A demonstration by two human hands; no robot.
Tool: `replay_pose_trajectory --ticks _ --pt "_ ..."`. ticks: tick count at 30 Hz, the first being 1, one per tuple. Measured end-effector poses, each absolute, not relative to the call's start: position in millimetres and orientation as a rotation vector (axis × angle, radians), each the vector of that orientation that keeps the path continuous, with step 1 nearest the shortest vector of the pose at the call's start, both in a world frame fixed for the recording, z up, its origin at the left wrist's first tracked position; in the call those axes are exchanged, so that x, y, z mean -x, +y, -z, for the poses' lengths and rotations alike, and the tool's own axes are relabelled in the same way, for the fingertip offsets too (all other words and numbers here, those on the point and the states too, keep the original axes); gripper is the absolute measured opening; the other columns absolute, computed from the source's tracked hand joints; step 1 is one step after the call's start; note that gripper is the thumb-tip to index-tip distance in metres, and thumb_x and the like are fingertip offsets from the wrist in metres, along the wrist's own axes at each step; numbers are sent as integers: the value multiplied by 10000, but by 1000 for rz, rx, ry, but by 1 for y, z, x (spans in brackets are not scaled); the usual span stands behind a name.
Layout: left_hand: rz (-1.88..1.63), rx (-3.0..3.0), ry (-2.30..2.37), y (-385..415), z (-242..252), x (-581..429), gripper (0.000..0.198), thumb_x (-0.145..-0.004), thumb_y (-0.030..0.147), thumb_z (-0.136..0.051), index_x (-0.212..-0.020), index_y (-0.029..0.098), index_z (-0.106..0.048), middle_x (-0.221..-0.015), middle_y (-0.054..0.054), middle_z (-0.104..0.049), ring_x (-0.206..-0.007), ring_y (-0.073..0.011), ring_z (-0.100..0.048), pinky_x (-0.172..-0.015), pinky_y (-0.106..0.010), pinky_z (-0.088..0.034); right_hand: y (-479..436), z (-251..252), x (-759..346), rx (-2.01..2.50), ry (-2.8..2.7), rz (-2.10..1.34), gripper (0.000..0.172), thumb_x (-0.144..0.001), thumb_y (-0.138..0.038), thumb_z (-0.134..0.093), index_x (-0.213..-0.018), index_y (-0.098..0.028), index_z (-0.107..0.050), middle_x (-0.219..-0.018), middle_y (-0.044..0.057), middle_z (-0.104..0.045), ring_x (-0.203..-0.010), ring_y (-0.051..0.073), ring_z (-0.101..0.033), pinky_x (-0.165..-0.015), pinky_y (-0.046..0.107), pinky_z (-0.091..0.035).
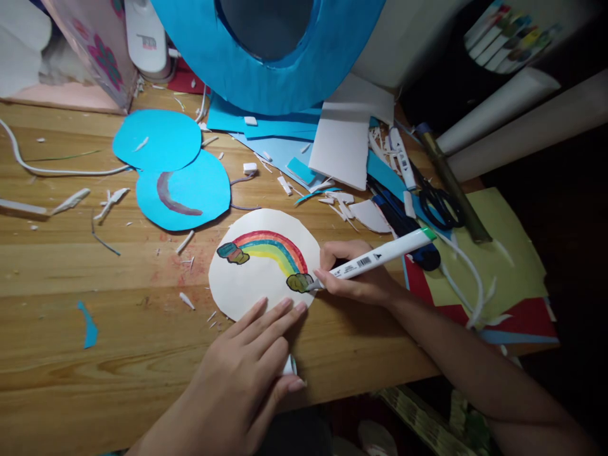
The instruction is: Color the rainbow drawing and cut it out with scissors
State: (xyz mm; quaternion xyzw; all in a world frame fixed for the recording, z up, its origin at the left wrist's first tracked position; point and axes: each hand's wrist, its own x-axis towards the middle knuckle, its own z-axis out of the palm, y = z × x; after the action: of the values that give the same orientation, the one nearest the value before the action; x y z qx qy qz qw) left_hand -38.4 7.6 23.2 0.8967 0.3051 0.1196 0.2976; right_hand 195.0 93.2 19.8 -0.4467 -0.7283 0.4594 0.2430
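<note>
My right hand (354, 269) is closed around a white marker (380, 256) with a green end. The marker's tip touches the small dark-outlined cloud at the right foot of a drawn rainbow. The rainbow, in red, orange, blue, green and yellow, is on a round white paper (251, 285). Another cloud, coloured blue, red and olive, sits at its left foot. My left hand (251, 367) lies over the paper's lower edge, fingers stretched flat. Between its thumb and palm shows the end of a white marker cap (289, 365), mostly hidden by the hand.
Two blue rounded cutouts (185, 196) lie beyond the paper, one bearing a purple curve. A big blue ring (266, 82) stands behind. White foam board (342, 139), scissors (441, 206), a utility knife (403, 228) and scraps crowd the right. A brown stick (456, 183) leans there.
</note>
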Motion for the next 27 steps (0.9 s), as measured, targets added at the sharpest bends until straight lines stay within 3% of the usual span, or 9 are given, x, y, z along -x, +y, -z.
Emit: replay_pose_trajectory --ticks 14,21,27 --pt "-314 -2386 814 7 -24 38 73 -942 249 -425 -955 194 -471 -1505 -72 -332 -1423 -184 -195 -1181 -431 -207 93 -20 -195 1218 -1979 -1234 253 -766 -238 -580 -564 -196 -434 -498 -44 -441 -450 86 -358 -431 231 -263" --pt "-304 -2390 812 7 -24 38 82 -941 255 -429 -958 190 -477 -1500 -79 -341 -1421 -181 -200 -1183 -427 -201 90 -16 -196 1276 -1873 -1233 219 -800 -284 -624 -642 -190 -504 -568 -28 -523 -502 107 -431 -457 235 -306" --pt "-306 -2387 807 7 -24 39 80 -937 250 -433 -949 190 -486 -1498 -81 -346 -1419 -184 -206 -1180 -426 -210 91 -17 -194 1261 -1884 -1193 277 -814 -295 -602 -603 -193 -454 -554 -37 -465 -497 96 -388 -463 232 -287"
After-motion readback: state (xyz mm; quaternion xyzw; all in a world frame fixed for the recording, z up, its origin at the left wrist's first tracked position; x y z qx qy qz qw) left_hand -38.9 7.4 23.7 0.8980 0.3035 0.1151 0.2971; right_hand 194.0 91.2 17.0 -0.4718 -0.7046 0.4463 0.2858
